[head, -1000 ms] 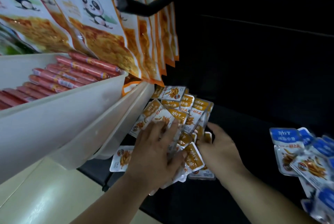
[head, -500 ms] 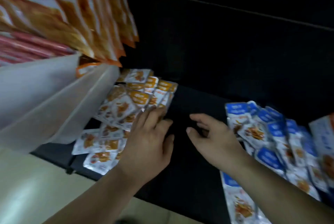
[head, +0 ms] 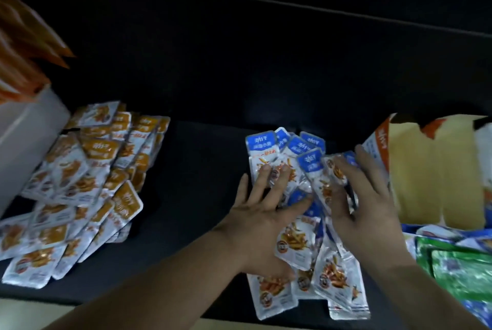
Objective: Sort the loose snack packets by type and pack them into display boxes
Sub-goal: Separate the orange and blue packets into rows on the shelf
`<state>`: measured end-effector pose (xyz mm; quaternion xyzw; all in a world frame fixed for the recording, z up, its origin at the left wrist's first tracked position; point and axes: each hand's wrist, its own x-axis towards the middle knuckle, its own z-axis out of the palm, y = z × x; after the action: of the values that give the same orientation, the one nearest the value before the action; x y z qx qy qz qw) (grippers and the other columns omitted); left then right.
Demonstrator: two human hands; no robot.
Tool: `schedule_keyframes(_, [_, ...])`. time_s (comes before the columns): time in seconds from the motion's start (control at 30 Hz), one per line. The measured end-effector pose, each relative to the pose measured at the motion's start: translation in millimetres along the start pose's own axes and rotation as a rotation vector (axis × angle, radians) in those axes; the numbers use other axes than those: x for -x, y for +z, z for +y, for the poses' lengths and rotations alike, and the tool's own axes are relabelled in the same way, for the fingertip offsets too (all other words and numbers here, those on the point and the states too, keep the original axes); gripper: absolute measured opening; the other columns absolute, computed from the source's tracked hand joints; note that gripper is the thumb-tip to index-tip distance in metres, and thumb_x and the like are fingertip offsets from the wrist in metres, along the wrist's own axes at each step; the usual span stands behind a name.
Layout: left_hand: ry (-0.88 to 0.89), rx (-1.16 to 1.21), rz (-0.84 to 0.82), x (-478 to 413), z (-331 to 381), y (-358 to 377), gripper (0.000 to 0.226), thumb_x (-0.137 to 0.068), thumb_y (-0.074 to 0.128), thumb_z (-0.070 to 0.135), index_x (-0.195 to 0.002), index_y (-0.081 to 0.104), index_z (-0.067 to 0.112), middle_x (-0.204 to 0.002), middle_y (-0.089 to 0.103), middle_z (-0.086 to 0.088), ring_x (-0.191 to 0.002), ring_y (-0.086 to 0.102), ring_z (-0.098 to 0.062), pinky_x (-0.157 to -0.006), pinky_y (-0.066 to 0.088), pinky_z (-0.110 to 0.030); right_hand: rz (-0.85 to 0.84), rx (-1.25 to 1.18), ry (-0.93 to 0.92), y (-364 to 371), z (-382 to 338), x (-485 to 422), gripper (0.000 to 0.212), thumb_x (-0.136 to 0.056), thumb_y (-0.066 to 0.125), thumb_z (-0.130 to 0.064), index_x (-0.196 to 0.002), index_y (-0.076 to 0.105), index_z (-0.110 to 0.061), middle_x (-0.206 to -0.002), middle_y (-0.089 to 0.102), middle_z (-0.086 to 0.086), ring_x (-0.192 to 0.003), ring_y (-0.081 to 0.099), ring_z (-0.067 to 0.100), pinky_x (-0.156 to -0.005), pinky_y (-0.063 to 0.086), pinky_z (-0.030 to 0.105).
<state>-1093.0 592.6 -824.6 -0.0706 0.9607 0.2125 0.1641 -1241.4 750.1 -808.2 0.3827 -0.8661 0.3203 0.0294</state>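
A pile of blue-topped snack packets (head: 298, 247) lies on the dark shelf (head: 191, 196) at centre right. My left hand (head: 262, 212) lies flat on the pile's left side, fingers spread and straight. My right hand (head: 364, 196) rests on the pile's right side with fingers spread over the packets. A separate heap of orange-topped packets (head: 87, 180) lies at the left, apart from both hands.
A white display box (head: 29, 130) stands at the far left with orange hanging bags (head: 24, 44) above it. A torn large cream and orange bag (head: 431, 169) stands at the right. Green packets (head: 460, 273) lie at the lower right.
Both hands have left the orange-topped heap and moved right onto the blue-topped pile. The view has swung to the right with them.
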Motion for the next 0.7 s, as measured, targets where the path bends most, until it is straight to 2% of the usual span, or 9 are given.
schedule_keyframes(0.07, [0.001, -0.009, -0.037, -8, 1, 5, 0.127, -0.072, 0.072, 0.078, -0.154, -0.022, 0.054, -0.155, -0.053, 0.002, -0.138, -0.054, -0.029, -0.118, -0.021, -0.063, -0.043, 0.048, 0.115, 4, 17, 1, 0.051, -0.099, 0.058, -0.031, -0.148, 0.050, -0.023, -0.163, 0.032, 0.009, -0.152, 0.029, 0.028, -0.114, 0.039, 0.056])
schedule_keyframes(0.1, [-0.003, -0.004, -0.045, -9, 1, 9, 0.126, -0.071, 0.070, 0.081, -0.153, -0.023, 0.056, -0.156, -0.051, 0.002, -0.139, -0.054, -0.029, -0.119, -0.022, -0.062, -0.108, 0.072, 0.229, 7, 23, 1, 0.059, -0.099, 0.053, -0.043, -0.154, 0.043, -0.024, -0.165, 0.029, 0.010, -0.155, 0.022, 0.030, -0.120, 0.031, 0.057])
schedule_keyframes(0.2, [-0.032, -0.024, -0.032, -9, -2, 14, 0.124, -0.070, 0.062, 0.089, -0.149, -0.029, 0.058, -0.156, -0.051, 0.003, -0.139, -0.054, -0.027, -0.119, -0.024, -0.059, -0.380, 0.058, 0.519, 16, 27, 2, 0.073, -0.100, 0.041, -0.064, -0.162, 0.009, -0.044, -0.173, 0.001, -0.001, -0.158, -0.001, 0.027, -0.126, 0.010, 0.051])
schedule_keyframes(0.3, [-0.056, -0.059, -0.001, -2, -11, 12, 0.119, -0.072, 0.054, 0.092, -0.150, -0.029, 0.056, -0.160, -0.046, 0.002, -0.141, -0.051, -0.026, -0.121, -0.022, -0.057, -0.437, 0.038, 0.556, 33, 13, 3, 0.083, -0.090, 0.024, -0.080, -0.159, -0.009, -0.049, -0.169, -0.023, -0.007, -0.156, -0.018, 0.023, -0.126, -0.003, 0.049])
schedule_keyframes(0.37, [-0.076, -0.080, 0.011, 8, -25, 8, 0.117, -0.073, 0.049, 0.093, -0.153, -0.026, 0.053, -0.163, -0.041, 0.005, -0.143, -0.049, -0.021, -0.122, -0.021, -0.055, -0.437, 0.044, 0.561, 49, -6, 4, 0.087, -0.087, 0.018, -0.082, -0.158, -0.017, -0.046, -0.166, -0.032, -0.004, -0.153, -0.029, 0.023, -0.125, -0.012, 0.047])
schedule_keyframes(0.47, [-0.126, -0.111, 0.010, 32, -54, 0, 0.118, -0.072, 0.047, 0.094, -0.155, -0.025, 0.050, -0.163, -0.041, 0.009, -0.144, -0.048, -0.018, -0.124, -0.019, -0.051, -0.464, -0.029, 0.550, 70, -41, 6, 0.081, -0.099, 0.026, -0.072, -0.158, -0.021, -0.043, -0.163, -0.040, -0.004, -0.148, -0.039, 0.021, -0.123, -0.020, 0.045])
schedule_keyframes(0.53, [-0.157, -0.142, -0.007, 51, -71, -7, 0.120, -0.073, 0.048, 0.093, -0.156, -0.024, 0.048, -0.161, -0.042, 0.010, -0.145, -0.046, -0.018, -0.125, -0.020, -0.045, -0.483, -0.092, 0.532, 83, -65, 6, 0.081, -0.100, 0.028, -0.070, -0.157, -0.022, -0.043, -0.161, -0.042, -0.004, -0.146, -0.042, 0.019, -0.122, -0.023, 0.043])
schedule_keyframes(0.63, [-0.188, -0.127, -0.013, 76, -89, -17, 0.121, -0.075, 0.052, 0.090, -0.159, -0.020, 0.040, -0.161, -0.040, 0.013, -0.147, -0.041, -0.014, -0.125, -0.016, -0.036, -0.503, -0.184, 0.508, 98, -99, 5, 0.085, -0.098, 0.031, -0.071, -0.157, -0.022, -0.043, -0.161, -0.042, -0.004, -0.146, -0.043, 0.019, -0.122, -0.022, 0.044])
schedule_keyframes(0.7, [-0.187, -0.102, -0.011, 88, -98, -20, 0.120, -0.078, 0.055, 0.085, -0.160, -0.018, 0.036, -0.162, -0.038, 0.014, -0.148, -0.040, -0.010, -0.127, -0.013, -0.035, -0.497, -0.257, 0.486, 98, -112, 6, 0.084, -0.097, 0.035, -0.071, -0.159, -0.017, -0.045, -0.163, -0.038, -0.009, -0.149, -0.038, 0.017, -0.125, -0.016, 0.046])
